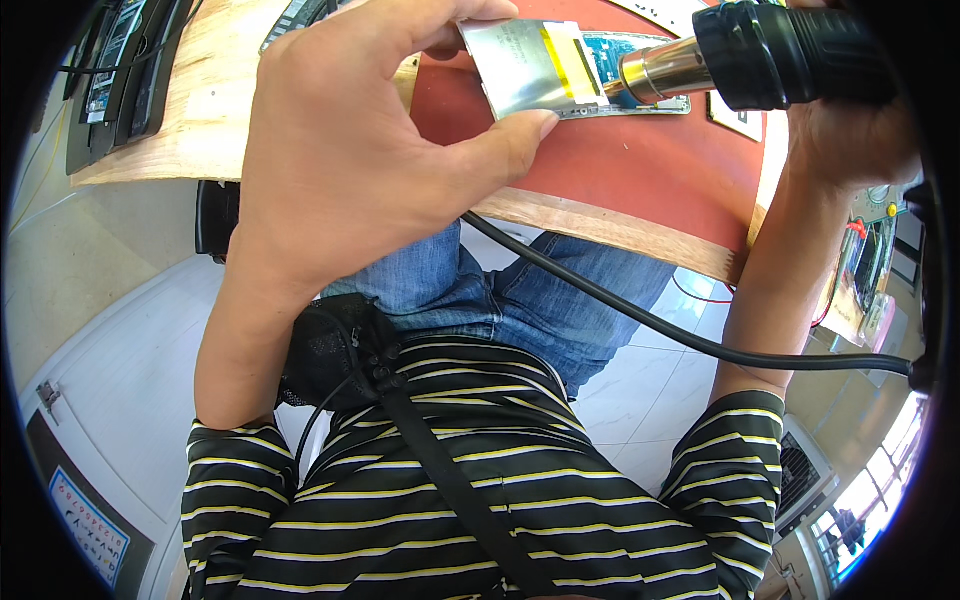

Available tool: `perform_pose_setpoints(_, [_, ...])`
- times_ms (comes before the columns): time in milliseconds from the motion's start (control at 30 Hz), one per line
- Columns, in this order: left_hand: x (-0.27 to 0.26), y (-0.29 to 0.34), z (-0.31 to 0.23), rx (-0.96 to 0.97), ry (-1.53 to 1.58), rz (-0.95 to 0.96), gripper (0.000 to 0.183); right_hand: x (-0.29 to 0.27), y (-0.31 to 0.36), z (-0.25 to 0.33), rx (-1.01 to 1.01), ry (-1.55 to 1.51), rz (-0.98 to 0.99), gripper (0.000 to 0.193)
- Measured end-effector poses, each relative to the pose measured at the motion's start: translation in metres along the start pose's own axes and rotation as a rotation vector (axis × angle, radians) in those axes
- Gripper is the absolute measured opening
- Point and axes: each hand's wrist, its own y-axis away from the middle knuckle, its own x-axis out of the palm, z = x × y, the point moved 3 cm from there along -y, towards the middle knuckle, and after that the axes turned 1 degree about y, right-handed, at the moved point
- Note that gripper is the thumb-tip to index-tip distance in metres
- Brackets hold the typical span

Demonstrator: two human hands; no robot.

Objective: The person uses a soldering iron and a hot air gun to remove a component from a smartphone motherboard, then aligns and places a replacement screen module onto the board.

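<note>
My left hand (pixel 345 150) grips a thin silver metal-backed panel (pixel 512 72), with the thumb at its near edge and fingers at its far left corner. A yellow tape strip (pixel 568 62) crosses the panel near its right end. Beyond that end shows a blue circuit board (pixel 625 50) in a slim frame, partly covered by the panel and the nozzle. My right hand (pixel 855 150) is closed round the black handle of a hot-air gun (pixel 760 58). Its metal nozzle points left, close above the board and the panel's right end; contact cannot be made out.
A red mat (pixel 600 185) covers part of the wooden table (pixel 215 90). A thick black cable (pixel 640 315) sags across in front of my lap. Black devices (pixel 125 75) stand at the far left. A pale flat part (pixel 738 118) lies right of the board.
</note>
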Motion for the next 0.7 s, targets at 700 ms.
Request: perform_pose_setpoints(700, [-0.033, -0.003, 0.022, 0.224, -0.532, 0.022, 0.048, 0.029, -0.007, 0.021, -0.040, 0.006, -0.026, 0.041])
